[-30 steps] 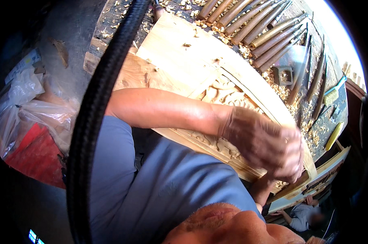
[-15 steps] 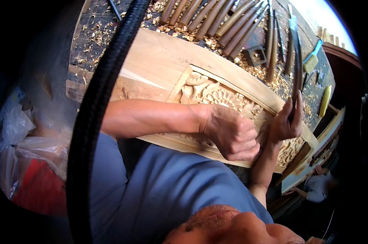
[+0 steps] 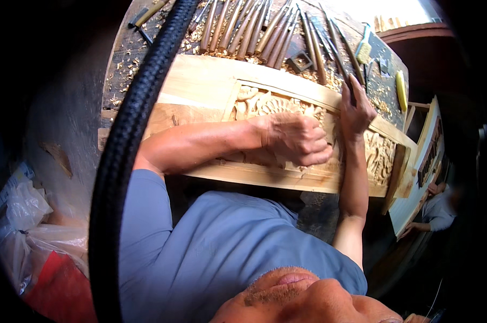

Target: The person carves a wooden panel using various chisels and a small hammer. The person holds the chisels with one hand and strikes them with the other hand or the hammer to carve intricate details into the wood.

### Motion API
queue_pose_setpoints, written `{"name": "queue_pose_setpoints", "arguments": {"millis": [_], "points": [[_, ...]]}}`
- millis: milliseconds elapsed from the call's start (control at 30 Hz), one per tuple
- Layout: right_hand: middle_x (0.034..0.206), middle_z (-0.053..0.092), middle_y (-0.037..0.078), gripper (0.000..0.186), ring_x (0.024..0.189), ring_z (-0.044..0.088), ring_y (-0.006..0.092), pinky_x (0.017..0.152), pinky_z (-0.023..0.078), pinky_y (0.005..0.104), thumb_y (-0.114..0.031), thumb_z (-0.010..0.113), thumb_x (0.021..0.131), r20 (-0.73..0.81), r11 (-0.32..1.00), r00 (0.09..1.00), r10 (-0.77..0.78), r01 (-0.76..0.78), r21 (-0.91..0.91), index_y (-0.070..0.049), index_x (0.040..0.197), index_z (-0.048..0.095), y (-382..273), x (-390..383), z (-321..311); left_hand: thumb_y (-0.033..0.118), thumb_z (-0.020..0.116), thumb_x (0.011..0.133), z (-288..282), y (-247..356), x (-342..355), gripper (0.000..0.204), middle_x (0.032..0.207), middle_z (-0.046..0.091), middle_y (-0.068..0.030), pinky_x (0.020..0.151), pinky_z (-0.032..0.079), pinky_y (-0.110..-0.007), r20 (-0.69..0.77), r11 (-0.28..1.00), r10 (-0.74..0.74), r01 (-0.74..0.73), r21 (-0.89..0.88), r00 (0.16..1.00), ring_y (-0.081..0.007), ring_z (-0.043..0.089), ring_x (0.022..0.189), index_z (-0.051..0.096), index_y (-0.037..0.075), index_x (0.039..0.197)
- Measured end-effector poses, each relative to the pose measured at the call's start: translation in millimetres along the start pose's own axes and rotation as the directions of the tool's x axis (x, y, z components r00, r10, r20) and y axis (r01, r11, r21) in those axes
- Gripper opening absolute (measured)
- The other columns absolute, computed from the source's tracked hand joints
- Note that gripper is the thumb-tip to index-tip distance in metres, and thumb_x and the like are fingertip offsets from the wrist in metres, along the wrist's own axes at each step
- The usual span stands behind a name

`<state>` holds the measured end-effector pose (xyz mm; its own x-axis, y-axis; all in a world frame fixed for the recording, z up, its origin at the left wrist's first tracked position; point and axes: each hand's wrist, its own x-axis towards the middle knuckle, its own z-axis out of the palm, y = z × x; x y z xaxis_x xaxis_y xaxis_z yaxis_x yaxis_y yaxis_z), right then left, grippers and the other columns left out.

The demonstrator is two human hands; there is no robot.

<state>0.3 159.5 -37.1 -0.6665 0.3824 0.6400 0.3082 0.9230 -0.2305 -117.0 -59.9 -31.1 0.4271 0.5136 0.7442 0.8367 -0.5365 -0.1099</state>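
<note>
My left hand point(image 3: 300, 139) is closed in a fist over the middle of a carved wooden panel point(image 3: 198, 70). Whatever that fist may hold is hidden by the fingers. Leaves and a petalled flower stand out in relief point(image 3: 270, 103) inside the panel's raised border. My right hand point(image 3: 357, 114) is raised at the panel's far edge, its fingers closed around the near end of a long, dark chisel point(image 3: 339, 58). The chisel points away from me, alongside others on the bench.
Several wooden-handled chisels point(image 3: 247, 40) lie in a row among shavings on the bench point(image 3: 122, 70). Near them are a dark square block point(image 3: 299, 63), a brush point(image 3: 364, 51) and a yellow object point(image 3: 401, 90). At far right, another person point(image 3: 439, 209) is beside a pale panel point(image 3: 415, 177).
My right hand has swung left and away from me, bringing the chisel down toward the others. My left fist stays over the carving. The whole view has shifted a little.
</note>
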Motion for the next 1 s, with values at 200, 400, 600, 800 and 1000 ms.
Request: {"name": "queue_pose_setpoints", "arguments": {"millis": [200,400,600,800,1000], "points": [[0.104,0.084,0.011,0.027,0.087,0.083,0.0265,0.075,0.063,0.0368,-0.023,0.084,0.098,-0.052,0.995,0.994,-0.096,0.097,0.017,-0.013,0.123,0.082,-7.9,3.9,19.9,0.022,0.068,0.089,-20.5,24.8,-3.9,0.026,0.081,0.060,0.0015,0.066,0.050,-0.031,0.215,0.996,-0.037,0.018,0.090,0.976,-0.0148,0.063,0.076,0.071,0.006,0.109],[0.104,0.084,0.015,0.030,0.089,0.083,0.0282,0.078,0.062,0.0370,-0.029,0.083,0.099,-0.016,0.999,1.000,-0.006,0.006,0.033,-0.017,0.127,0.083,3.5,0.4,5.6,0.017,0.071,0.089,-39.1,81.4,-0.7,0.018,0.083,0.064,-0.0008,0.069,0.053,-0.031,0.086,0.964,-0.250,0.240,0.118,0.964,-0.0157,0.066,0.078,0.074,0.008,0.104],[0.083,0.081,0.013,0.029,0.074,0.081,0.0259,0.071,0.061,0.0367,-0.037,0.083,0.098,0.090,0.977,0.981,0.174,-0.184,0.108,-0.020,0.121,0.086,4.2,0.6,-35.4,0.022,0.084,0.095,-108.6,145.6,-52.9,0.030,0.114,0.079,-0.0120,0.085,0.063,-0.042,-0.095,0.660,-0.706,0.700,0.272,0.702,-0.0299,0.078,0.101,0.078,0.007,0.120],[0.084,0.084,0.009,0.035,0.069,0.077,0.0171,0.068,0.060,0.0333,-0.039,0.084,0.097,0.340,0.979,0.931,0.132,-0.176,0.100,-0.014,0.122,0.087,2.2,6.4,-98.2,0.039,0.078,0.101,-136.8,171.2,-119.1,0.043,0.132,0.076,-0.0148,0.104,0.059,-0.046,-0.154,0.506,-0.776,0.749,0.427,0.612,-0.0341,0.074,0.122,0.075,0.004,0.127],[0.076,0.081,0.008,0.033,0.057,0.065,0.0133,0.060,0.054,0.0375,-0.036,0.083,0.099,0.422,0.992,0.900,0.111,-0.124,0.004,-0.014,0.123,0.087,-26.9,19.8,-117.1,0.038,0.063,0.111,-122.3,172.0,-138.2,0.039,0.139,0.075,-0.0164,0.114,0.054,-0.050,-0.128,0.544,-0.738,0.696,0.468,0.663,-0.0356,0.071,0.132,0.075,0.005,0.129]]}}
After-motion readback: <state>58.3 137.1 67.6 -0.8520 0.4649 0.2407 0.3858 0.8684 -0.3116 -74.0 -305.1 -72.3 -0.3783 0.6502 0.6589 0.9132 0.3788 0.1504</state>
